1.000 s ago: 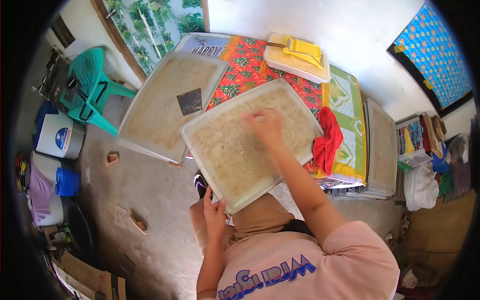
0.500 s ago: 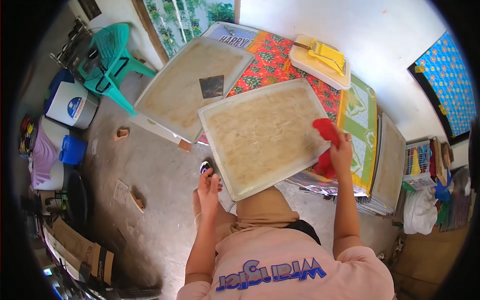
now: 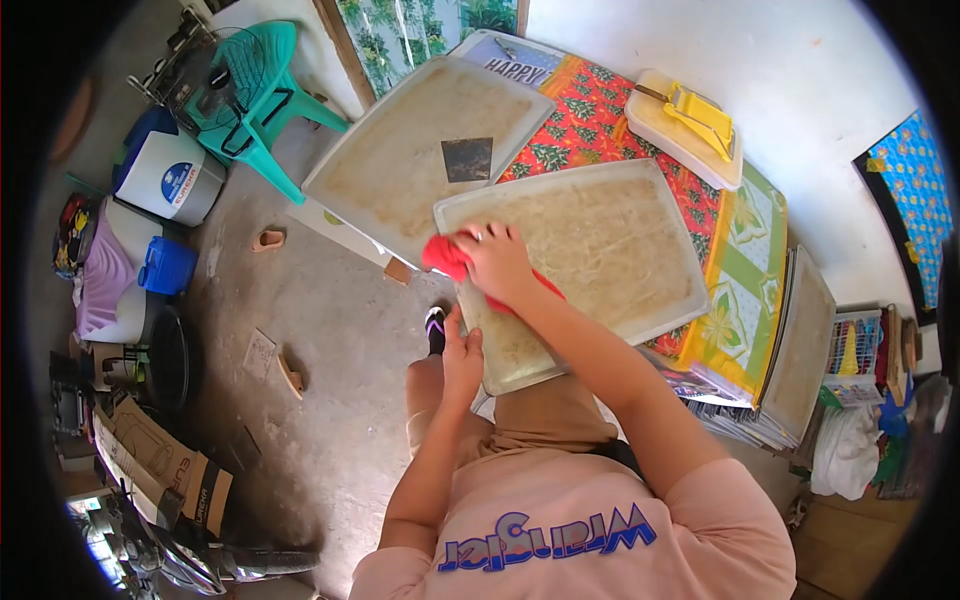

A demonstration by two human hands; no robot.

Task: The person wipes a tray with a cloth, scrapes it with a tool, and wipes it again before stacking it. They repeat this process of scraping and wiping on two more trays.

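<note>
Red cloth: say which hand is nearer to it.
Right. The right hand is on the red cloth, over the tray; the left hand is at the tray's left edge, apart from the cloth.

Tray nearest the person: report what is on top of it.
A red cloth, held by the right hand, is on the tray at its left edge. Beneath the cloth, hand and forearm, its surface is covered and cannot be seen.
</note>
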